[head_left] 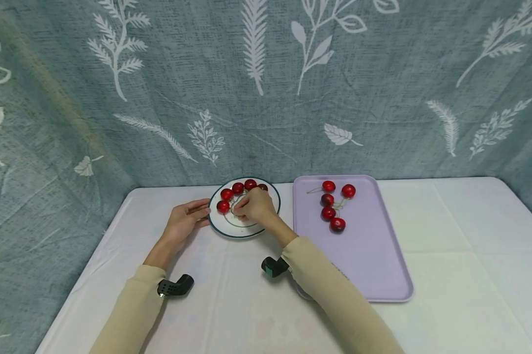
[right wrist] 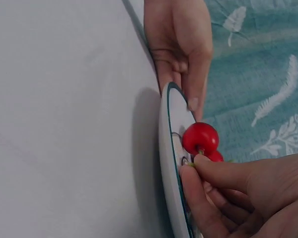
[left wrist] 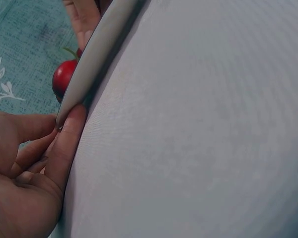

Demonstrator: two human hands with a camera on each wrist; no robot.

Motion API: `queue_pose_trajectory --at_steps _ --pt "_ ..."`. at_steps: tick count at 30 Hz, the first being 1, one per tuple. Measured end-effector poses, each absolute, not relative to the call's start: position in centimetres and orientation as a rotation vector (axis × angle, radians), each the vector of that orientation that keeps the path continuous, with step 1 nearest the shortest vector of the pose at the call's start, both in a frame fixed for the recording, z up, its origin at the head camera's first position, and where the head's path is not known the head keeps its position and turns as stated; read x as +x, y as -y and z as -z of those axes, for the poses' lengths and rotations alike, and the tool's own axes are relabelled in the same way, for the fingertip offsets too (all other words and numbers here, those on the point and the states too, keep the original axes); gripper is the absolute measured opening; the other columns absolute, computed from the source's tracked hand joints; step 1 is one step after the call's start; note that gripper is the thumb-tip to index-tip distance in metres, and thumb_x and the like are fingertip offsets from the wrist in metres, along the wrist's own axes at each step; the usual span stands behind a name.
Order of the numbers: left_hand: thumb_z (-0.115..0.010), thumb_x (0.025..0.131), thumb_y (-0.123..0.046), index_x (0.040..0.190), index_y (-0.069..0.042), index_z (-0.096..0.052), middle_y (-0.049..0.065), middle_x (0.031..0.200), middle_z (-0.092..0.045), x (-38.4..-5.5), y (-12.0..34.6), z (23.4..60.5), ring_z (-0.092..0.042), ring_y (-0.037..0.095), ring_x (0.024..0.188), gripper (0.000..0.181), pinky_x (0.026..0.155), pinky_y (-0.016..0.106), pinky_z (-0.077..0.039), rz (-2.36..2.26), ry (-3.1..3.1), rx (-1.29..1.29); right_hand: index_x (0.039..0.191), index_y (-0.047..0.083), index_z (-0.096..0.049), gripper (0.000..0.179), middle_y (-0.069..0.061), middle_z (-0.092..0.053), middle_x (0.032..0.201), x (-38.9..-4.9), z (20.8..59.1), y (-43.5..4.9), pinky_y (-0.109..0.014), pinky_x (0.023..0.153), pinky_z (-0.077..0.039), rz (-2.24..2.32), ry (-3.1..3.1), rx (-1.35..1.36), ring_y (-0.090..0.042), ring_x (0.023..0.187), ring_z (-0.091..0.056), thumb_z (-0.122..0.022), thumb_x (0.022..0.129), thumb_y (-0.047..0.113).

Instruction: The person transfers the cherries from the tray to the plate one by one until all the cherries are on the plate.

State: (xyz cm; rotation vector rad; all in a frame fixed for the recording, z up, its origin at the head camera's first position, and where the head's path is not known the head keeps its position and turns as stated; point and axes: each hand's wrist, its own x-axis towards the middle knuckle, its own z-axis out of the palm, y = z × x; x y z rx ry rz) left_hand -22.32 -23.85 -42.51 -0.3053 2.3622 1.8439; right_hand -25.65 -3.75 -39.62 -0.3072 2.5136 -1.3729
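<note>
A white plate (head_left: 237, 231) with a dark green rim stands at the back of the table, several red cherries (head_left: 238, 188) lying in an arc along its far and left side. My left hand (head_left: 182, 222) grips the plate's left edge, thumb and fingers on either side of the rim in the left wrist view. Over the plate, my right hand (head_left: 258, 205) pinches the green stem of a red cherry (right wrist: 200, 138) between thumb and index finger. That cherry rests at the plate's left side. My right hand partly hides the cherries on the far right.
Right of the plate lies a light purple tray (head_left: 363, 260) with several stemmed cherries (head_left: 337, 224) in its upper half. My right forearm crosses the tray's lower left corner. A white cloth (head_left: 221, 305) covers the table, and a green leaf-patterned curtain (head_left: 266, 128) hangs behind.
</note>
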Motion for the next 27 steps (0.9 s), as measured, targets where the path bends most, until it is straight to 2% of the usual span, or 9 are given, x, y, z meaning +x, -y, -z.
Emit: queue_pose_trajectory --at_steps 5,10,23,27 --pt "-0.051 0.102 -0.006 0.145 0.003 -0.042 0.023 0.142 -0.047 -22.4 23.7 42.6 -0.055 0.023 0.120 0.045 0.085 0.020 -0.057 -1.834 -2.369 -0.295 0.084 0.000 -0.076 0.008 -0.008 -0.072 0.071 -26.4 39.7 3.8 -0.014 0.047 -0.052 1.439 -2.449 -0.179 -0.008 0.051 -0.063 -0.080 0.081 0.007" --pt "-0.051 0.102 -0.007 0.145 0.002 -0.043 0.021 0.141 -0.048 -22.6 23.6 42.6 -0.054 0.025 0.121 0.045 0.084 0.020 -0.058 -1.821 -2.376 -0.296 0.084 0.001 -0.072 0.015 -0.008 -0.071 0.068 -26.8 39.7 3.7 -0.013 0.047 -0.048 1.412 -2.466 -0.096 -0.004 0.047 -0.058 -0.083 0.079 0.009" --pt "-0.050 0.102 -0.007 0.145 0.001 -0.044 0.020 0.140 -0.049 -22.6 23.8 42.8 -0.055 0.025 0.120 0.044 0.084 0.020 -0.058 -1.805 -2.399 -0.305 0.087 0.009 -0.076 0.011 -0.004 -0.072 0.068 -27.4 38.8 3.4 -0.017 0.048 -0.043 1.145 -2.687 -0.170 -0.008 0.054 -0.061 -0.082 0.081 0.015" --pt "-0.051 0.102 -0.008 0.145 0.001 -0.044 0.020 0.140 -0.049 -22.4 23.8 42.8 -0.056 0.024 0.119 0.044 0.083 0.019 -0.058 -1.798 -2.406 -0.317 0.085 0.007 -0.074 0.012 -0.006 -0.072 0.069 -27.5 38.9 3.7 -0.017 0.046 -0.041 1.160 -2.683 -0.217 -0.010 0.056 -0.064 -0.082 0.080 0.014"
